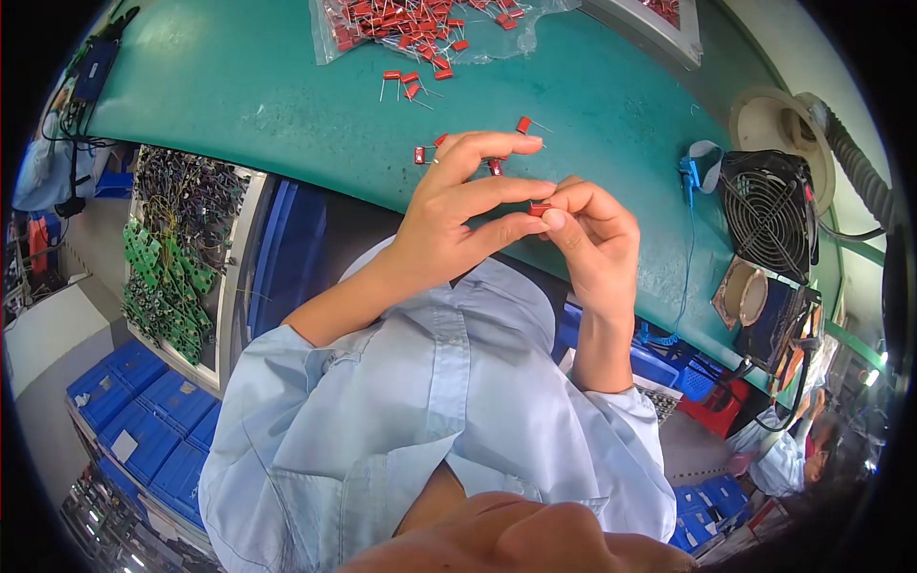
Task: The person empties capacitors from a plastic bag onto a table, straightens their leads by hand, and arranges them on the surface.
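A small red film capacitor (540, 207) is held over the front edge of the green table, between the fingertips of both hands. My left hand (447, 218) reaches in from the left, its thumb and index finger closed at the capacitor and its middle finger stretched out above. From the other side, my right hand (604, 239) pinches the same part with thumb and curled fingers. The leads of this capacitor are hidden by the fingers. Close to my left hand lie a loose capacitor (419, 155) and another red capacitor (495, 166), partly behind the fingers.
A clear plastic bag (334, 33) of red capacitors lies at the back of the green table (229, 76). One capacitor (523, 124) lies apart. On the right stand a black fan (769, 215) and a blue wrist strap (690, 172). Green circuit boards (172, 286) fill a left-hand tray.
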Demonstrator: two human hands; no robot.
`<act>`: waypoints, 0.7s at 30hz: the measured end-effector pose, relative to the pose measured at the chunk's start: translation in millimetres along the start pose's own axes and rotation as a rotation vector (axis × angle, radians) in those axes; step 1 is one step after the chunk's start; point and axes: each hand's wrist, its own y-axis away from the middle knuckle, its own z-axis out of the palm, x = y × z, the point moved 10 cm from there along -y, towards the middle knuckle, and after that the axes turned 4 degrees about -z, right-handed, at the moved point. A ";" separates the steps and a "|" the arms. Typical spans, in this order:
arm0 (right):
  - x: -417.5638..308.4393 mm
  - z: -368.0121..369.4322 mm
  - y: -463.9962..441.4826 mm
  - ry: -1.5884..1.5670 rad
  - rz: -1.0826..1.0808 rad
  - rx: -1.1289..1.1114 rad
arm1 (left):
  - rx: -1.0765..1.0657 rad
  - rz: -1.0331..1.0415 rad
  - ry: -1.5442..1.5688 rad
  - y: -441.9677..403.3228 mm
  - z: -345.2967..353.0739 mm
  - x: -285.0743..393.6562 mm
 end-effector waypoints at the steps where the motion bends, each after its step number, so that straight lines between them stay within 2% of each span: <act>1: -0.3 0.0 0.3 0.003 0.004 0.004 | 0.001 0.004 -0.009 0.2 -0.2 0.5; 9: 0.4 -0.9 0.8 -0.014 0.004 -0.001 | 0.028 0.058 -0.056 2.1 0.7 3.0; 19: 11.2 -10.6 -0.7 -0.097 0.072 0.053 | 0.003 0.015 -0.094 -1.3 -0.4 2.3; 21: 7.9 -19.1 -4.1 -0.015 0.067 0.059 | 0.011 0.015 -0.104 -4.7 -6.5 6.2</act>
